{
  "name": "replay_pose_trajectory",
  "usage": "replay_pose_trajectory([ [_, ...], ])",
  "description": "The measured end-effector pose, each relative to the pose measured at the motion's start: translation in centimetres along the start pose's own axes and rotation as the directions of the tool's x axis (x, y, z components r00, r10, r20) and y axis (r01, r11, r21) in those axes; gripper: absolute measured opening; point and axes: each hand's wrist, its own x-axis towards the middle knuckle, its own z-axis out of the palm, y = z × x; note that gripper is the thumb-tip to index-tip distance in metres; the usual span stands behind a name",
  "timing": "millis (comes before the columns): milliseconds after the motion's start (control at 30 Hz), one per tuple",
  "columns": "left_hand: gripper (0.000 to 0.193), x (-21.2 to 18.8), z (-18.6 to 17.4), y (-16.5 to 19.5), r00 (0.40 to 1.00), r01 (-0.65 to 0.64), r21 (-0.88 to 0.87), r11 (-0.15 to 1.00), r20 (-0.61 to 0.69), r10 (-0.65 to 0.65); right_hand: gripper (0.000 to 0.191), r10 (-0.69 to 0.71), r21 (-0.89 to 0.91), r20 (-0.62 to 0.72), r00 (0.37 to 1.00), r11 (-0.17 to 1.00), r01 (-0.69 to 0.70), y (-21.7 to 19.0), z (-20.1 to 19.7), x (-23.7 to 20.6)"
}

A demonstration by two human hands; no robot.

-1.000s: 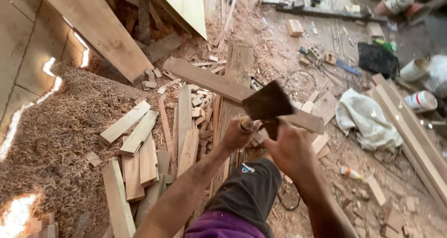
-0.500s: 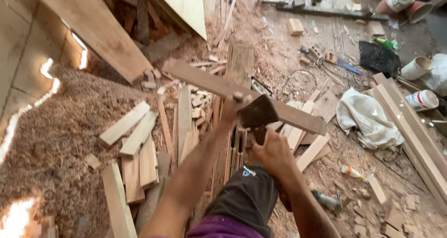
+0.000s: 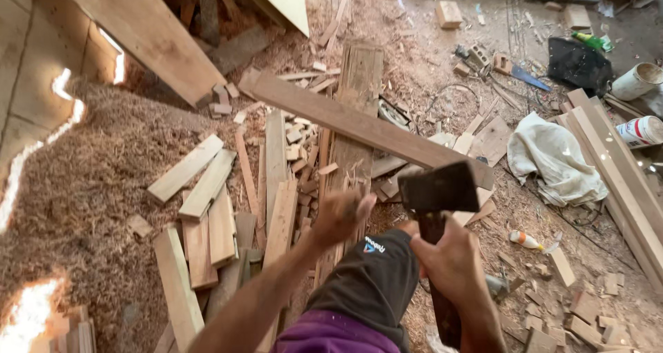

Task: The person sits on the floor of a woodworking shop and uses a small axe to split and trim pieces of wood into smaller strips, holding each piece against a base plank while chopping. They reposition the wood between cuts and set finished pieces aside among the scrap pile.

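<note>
My right hand (image 3: 452, 256) grips the wooden handle of a hatchet, whose dark steel head (image 3: 438, 186) is raised above my knee with the blade to the left. My left hand (image 3: 342, 215), blurred by motion, is closed around the top of a narrow wood strip (image 3: 338, 167) that runs away from me over the floor. The two hands are about a hand's width apart. My knee in dark shorts (image 3: 373, 277) is bent between them, and it hides the strip's near end.
A long plank (image 3: 359, 125) lies diagonally across the offcuts. A sawdust heap (image 3: 90, 187) fills the left. Short boards (image 3: 207, 215) lie near my left arm. At the right are a white cloth (image 3: 552, 160), stacked planks (image 3: 615, 167), two cans (image 3: 639, 129) and a hand saw (image 3: 525, 77).
The hatchet head has come down and to the right, closer to my knee. My left hand has dropped lower on the strip and is now blurred.
</note>
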Motion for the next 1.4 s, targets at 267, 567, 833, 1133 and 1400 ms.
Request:
replay_pose_trajectory([
  [267,0.025,3.5,0.5,-0.7,0.980,0.194,-0.290,0.937,0.106,-0.170,0.019,-0.062,-0.434,0.092,0.994,0.896,0.096,-5.1,1.4,-0.1],
  [567,0.024,11.3,0.8,-3.5,0.684,0.717,-0.229,0.658,0.054,-0.727,0.031,-0.006,-0.089,0.115,0.993,0.996,0.016,3.2,4.9,3.6],
  [833,0.029,-5.0,-3.1,5.8,0.966,-0.170,-0.205,0.964,0.158,0.204,0.013,0.124,0.352,0.261,0.957,0.911,-0.214,12.5,7.8,1.0],
  [1133,0.040,-2.4,-2.1,0.4,0.930,-0.242,-0.133,0.961,0.251,0.269,0.008,0.157,0.366,0.266,0.951,0.896,-0.251,13.0,8.2,2.4],
  [1400,0.009,-6.0,-2.2,0.3,0.805,-0.424,-0.042,0.905,0.441,0.397,0.013,0.197,0.319,0.280,0.939,0.904,-0.285,13.9,7.8,2.2],
])
